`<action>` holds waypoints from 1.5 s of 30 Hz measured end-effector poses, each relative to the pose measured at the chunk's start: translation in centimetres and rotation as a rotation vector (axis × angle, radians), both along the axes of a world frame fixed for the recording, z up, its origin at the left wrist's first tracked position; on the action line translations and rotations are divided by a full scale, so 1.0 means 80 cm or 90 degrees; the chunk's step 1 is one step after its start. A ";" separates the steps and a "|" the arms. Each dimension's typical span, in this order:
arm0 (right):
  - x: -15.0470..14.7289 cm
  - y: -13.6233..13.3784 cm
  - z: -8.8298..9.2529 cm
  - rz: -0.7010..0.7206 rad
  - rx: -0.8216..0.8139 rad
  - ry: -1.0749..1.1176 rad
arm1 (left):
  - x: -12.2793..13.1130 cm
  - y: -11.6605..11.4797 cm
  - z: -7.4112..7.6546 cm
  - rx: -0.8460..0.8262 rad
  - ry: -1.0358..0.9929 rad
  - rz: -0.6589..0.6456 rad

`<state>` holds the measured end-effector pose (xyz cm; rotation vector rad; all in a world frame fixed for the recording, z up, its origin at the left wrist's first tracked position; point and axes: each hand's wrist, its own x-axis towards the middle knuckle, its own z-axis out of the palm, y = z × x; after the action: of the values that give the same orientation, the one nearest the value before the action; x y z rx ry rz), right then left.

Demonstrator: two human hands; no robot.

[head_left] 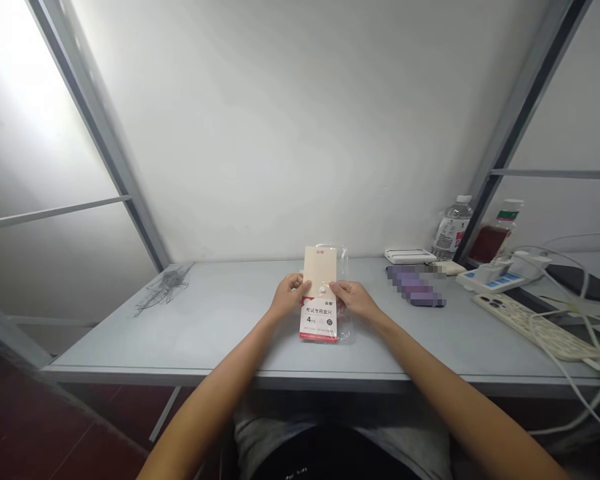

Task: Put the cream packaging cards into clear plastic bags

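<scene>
Head view: the left hand (289,298) and right hand (354,299) meet mid-counter (220,333), their fingers (300,283) closed on a clear plastic pouch (343,263) holding an exam ruler set (319,321). The pouch's white snap button (323,289) sits just between both hands' fingers. The pouch seems to rest on the counter, its lower end below the fingers and near the counter's front edge (230,375). Beyond the fingers, open counter runs to the wall (260,147). To their left, open counter reaches a dark wispy scrap (163,288), too blurred to name. Well right of them lie a pixelated purple object (415,285) and a cream power strip (535,327). Both forearms (430,380) angle inward from the lower corners.
</scene>
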<state>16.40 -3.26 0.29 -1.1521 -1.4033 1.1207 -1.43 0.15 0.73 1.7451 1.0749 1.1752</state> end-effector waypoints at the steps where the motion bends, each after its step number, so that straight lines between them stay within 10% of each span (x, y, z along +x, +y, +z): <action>1: 0.002 0.002 0.000 -0.013 0.002 -0.011 | -0.001 0.002 0.000 -0.011 -0.016 -0.001; 9: 0.044 0.014 -0.002 -0.214 0.032 -0.094 | -0.041 0.027 0.009 -0.098 -0.030 0.167; 19: 0.104 0.065 -0.027 -0.391 -0.015 -0.488 | -0.084 0.033 0.003 -0.016 0.488 0.407; 27: 0.099 0.064 -0.028 -0.423 0.034 -0.722 | 0.008 -0.005 -0.006 0.120 0.590 0.177; 35: 0.032 0.032 -0.008 -0.251 0.265 -0.443 | 0.006 0.003 -0.005 0.126 0.662 0.109; 45: 0.010 0.036 0.001 -0.167 0.308 -0.411 | 0.025 0.036 0.014 0.039 0.525 0.050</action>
<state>17.16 -0.39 0.33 -1.3351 -1.8062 0.1863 0.57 3.04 1.88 2.3234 1.5879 0.5027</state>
